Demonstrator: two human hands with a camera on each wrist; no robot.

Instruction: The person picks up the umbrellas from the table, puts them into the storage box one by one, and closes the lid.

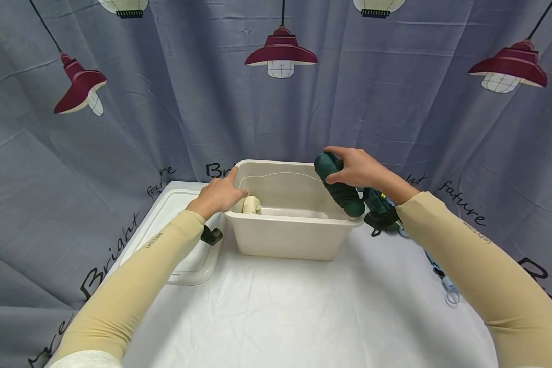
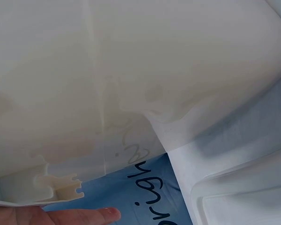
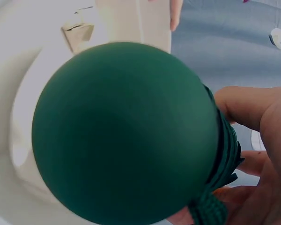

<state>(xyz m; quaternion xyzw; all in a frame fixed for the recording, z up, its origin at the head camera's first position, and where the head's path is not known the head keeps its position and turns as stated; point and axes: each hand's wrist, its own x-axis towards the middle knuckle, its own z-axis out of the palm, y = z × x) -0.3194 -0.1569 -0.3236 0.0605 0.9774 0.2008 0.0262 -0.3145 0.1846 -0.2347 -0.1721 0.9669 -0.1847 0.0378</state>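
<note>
Currently, we have a dark green, rolled-up fabric bundle (image 1: 337, 183), rounded at one end and perhaps a folded umbrella, tilted above the right end of an off-white rectangular plastic bin (image 1: 285, 239); whether it touches the rim we cannot tell. The right hand (image 1: 356, 167) is clamped on it, thumb on one side and fingers on the other. The left hand (image 1: 218, 194) rests at the bin's left end, thumb and forefinger spread apart, the forefinger reaching towards the far left corner. Inside, near that end, lies a small cream-coloured object (image 1: 251, 205). We judge the step in hand to be passing the bundle over the bin's edge, most likely inward. The next move, then, seems to call for lowering it past the rim, laying it down and loosening the right hand. The bin stands towards the far edge of a white cloth-covered table (image 1: 294, 312). Along the table's left edge lies a flat white plastic lid (image 1: 194, 260). Behind everything hangs a grey-blue curtain (image 1: 239, 112).
</note>
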